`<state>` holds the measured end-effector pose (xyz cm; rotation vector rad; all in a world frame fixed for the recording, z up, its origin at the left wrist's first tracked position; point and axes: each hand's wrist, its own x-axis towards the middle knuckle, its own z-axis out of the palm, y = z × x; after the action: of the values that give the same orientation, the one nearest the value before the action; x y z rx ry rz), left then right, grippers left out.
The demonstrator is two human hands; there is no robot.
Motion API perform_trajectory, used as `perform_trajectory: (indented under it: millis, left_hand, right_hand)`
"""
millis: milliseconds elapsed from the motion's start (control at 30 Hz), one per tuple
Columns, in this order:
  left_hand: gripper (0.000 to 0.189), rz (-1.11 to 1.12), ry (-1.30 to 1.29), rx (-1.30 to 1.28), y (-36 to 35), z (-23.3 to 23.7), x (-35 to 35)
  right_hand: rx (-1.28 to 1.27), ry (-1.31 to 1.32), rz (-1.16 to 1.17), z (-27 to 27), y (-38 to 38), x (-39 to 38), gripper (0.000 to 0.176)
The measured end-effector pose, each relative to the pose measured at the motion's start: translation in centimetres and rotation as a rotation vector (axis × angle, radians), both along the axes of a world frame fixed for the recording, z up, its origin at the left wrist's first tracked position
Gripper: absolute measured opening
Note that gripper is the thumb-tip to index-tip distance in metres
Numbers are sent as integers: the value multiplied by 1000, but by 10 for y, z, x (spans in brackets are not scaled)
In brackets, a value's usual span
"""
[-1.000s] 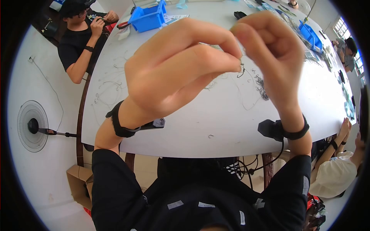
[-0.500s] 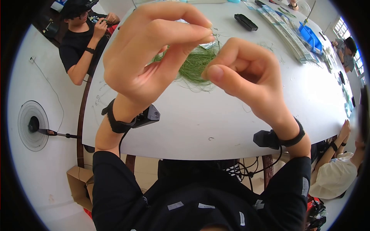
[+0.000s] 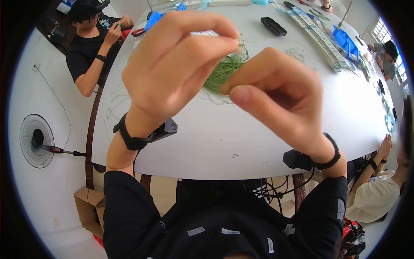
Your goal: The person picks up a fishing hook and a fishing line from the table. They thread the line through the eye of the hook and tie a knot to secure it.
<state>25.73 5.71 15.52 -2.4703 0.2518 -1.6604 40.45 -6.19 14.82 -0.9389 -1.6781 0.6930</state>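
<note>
Two bare hands, one left and one right, above one white table.
Each hand's fingertips meet; anything pinched is too small to tell. One green strand bundle lies beyond; one hook lies nearer.

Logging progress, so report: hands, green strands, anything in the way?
Left hand and right hand pinched; contents unclear. Green strands on table, hands partly blocking view.

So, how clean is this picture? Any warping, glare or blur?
All in the head view: strong fisheye distortion, black corners, the near edge of the table bowed; pale glare on the tabletop's right side; the window very bright; the left hand and right hand soft, so what's in either grip is too fine to tell.
</note>
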Motion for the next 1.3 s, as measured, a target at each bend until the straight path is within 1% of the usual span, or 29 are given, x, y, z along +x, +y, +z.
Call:
perform_trajectory:
  millis: [33,67,133,167,233,267,367,400,433,500,533,633,733,767,800,867,900,967,1000,1100,1200,1267,1300]
  left_hand:
    - [16,-15,-5,-42,1,0,0]
    - [15,-39,48,-194,0,-1,-3]
    - [16,-195,9,-425,3,-5,1]
    - [17,-276,-9,-542,4,-6,4]
    - [12,-294,19,-633,2,-4,1]
    - [11,-323,27,-671,5,-3,-3]
    - [8,-438,77,-753,1,1,-3]
    - [8,-497,102,-774,-1,1,-1]
    - [9,-555,126,-794,-2,2,0]
    - [10,-516,150,-658,0,3,2]
    - [10,-496,164,-592,1,3,2]
    - [13,-399,191,-558,-9,7,-2]
    - [14,-393,213,-611,-11,6,-3]
    - [14,-384,259,-597,-12,4,-2]
    - [15,-377,305,-583,-13,2,0]
    - [15,-336,383,-543,-21,2,7]
    - [15,-357,418,-580,-24,-2,10]
    - [15,-398,489,-655,-28,-14,17]
    - [16,-444,514,-651,-28,-14,20]
    - [16,-615,663,-759,-26,-8,16]
    - [14,-517,464,-805,-21,-4,9]
    - [14,-362,318,-699,-15,0,6]
    - [13,-284,245,-644,-11,2,4]
  right_hand:
    - [-59,80,44,-4,2,-2,11]
    - [-180,242,125,-11,4,-6,12]
    - [-435,523,269,-18,7,-9,18]
    - [-441,578,279,-23,11,-10,18]
    - [-455,687,295,-37,22,-12,20]
    - [-442,688,307,-39,25,-11,21]
    - [-377,566,316,-44,38,3,24]
    - [-377,450,316,-42,40,10,28]
    - [-341,389,338,-41,44,17,28]
    - [-271,271,382,-41,52,29,29]
    - [-257,268,324,-40,53,33,27]
    - [-62,264,202,-32,59,48,25]
    - [-39,201,163,-19,59,63,23]
    - [-28,173,142,-17,59,65,23]
    - [-33,170,76,-15,59,63,20]
    - [17,42,-47,-11,56,63,18]
    - [41,-23,-108,-9,55,63,17]
    - [188,-147,-155,-5,53,64,16]
    - [262,-209,-178,-2,53,65,15]
    - [277,29,-332,3,44,59,16]
    - [631,273,-629,-2,65,59,11]
    - [411,123,-414,4,37,65,26]
    - [257,60,-289,7,33,60,30]
